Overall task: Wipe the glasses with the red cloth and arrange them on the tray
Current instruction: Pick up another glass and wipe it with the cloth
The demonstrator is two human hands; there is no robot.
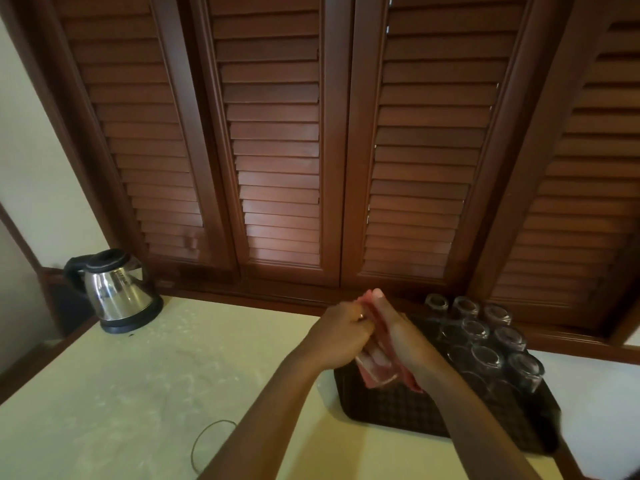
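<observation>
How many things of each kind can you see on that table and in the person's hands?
Glasses upside down on the tray: 9, first at
Glass held in the hands: 1
Red cloth: 1
Tray: 1
Kettle: 1
Total: 13

kettle: steel, far-left on table | cord loop: near edge | louvred shutters: behind

Glass mostly hidden by red cloth and both hands. Tray near edge covered by the right forearm at 5 o'clock. Cord loop leaves frame at 6 o'clock.
</observation>
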